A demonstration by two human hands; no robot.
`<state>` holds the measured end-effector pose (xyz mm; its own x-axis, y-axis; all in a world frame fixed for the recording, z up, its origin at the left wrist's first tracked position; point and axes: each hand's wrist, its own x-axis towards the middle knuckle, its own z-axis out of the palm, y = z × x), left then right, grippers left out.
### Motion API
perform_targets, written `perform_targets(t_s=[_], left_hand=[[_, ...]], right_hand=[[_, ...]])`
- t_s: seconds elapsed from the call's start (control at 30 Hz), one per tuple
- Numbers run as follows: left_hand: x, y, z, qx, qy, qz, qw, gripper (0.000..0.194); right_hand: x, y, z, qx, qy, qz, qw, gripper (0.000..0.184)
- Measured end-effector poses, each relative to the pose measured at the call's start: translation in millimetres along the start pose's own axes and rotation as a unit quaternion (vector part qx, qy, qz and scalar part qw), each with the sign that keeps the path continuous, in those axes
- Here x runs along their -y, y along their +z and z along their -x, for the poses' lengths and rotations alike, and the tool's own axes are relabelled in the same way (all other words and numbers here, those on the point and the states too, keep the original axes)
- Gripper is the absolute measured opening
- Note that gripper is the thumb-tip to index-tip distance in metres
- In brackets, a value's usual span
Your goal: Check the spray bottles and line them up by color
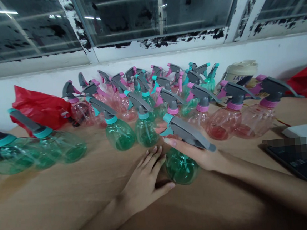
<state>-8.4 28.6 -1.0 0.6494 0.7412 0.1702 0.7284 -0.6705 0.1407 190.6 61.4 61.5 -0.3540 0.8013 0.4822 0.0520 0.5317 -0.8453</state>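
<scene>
1. Reference: clock face centred on the held bottle (182, 168); 12 points to the wall (279, 52).
2. Location: the bottle is on the near side of the table (56, 205). Nozzle (167, 118) lies at 11; lever (194, 136) slopes down toward 4. Whether the base bears fully on the table cannot be told.
3. Right hand (208, 156): closed around the bottle below the lever, arriving from 4, thumb across the near side, fingertips showing beyond.
4. Left hand (144, 182): at 9, palm down, fingers spread, grasping nothing. Contact with the bottle cannot be confirmed.
5. Handling (judged): clear, thin-walled plastic; probably light unless filled. Contents cannot be determined. Expect a smooth, slightly slippery body that dents under hard squeezing, and a stiffer head.
6. Recommended hold: encircle the neck; steady the rounded body with a light palm. Avoid loading the lever, which should pivot.
7. Clearance: green bottle (146, 134) at 11; pink bottle (220, 128) at 1 to 2.
</scene>
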Motion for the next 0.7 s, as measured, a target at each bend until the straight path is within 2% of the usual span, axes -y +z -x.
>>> perform_targets(t_s=[0.13,0.23,0.37,0.47,0.57,0.7], left_hand=[[0.1,-0.6,-0.1,0.003,-0.004,-0.001,1.000,0.071],[0.7,-1.1,-0.8,0.008,-0.007,-0.001,1.000,0.072],[0.8,-0.9,-1.2,0.008,0.000,-0.004,1.000,0.073],[-0.2,-1.2,-0.8,0.004,-0.008,0.005,1.000,0.073],[-1.0,-2.1,-0.2,-0.001,-0.015,0.017,1.000,0.074],[-1.5,-2.3,0.9,-0.013,-0.015,0.042,0.999,0.079]], right_hand=[[5.0,-2.0,-1.0,-0.011,-0.007,0.014,1.000,0.014],[6.5,-4.0,-1.6,-0.023,-0.017,0.045,0.999,0.013],[2.9,-4.1,-2.1,-0.006,-0.012,0.037,0.999,0.017],[-0.6,-2.8,-1.7,-0.001,-0.007,0.012,1.000,0.028],[-0.5,-2.5,-1.5,-0.004,-0.008,0.028,1.000,0.035],[3.9,-3.6,-2.0,-0.016,-0.035,0.054,0.998,0.036]])
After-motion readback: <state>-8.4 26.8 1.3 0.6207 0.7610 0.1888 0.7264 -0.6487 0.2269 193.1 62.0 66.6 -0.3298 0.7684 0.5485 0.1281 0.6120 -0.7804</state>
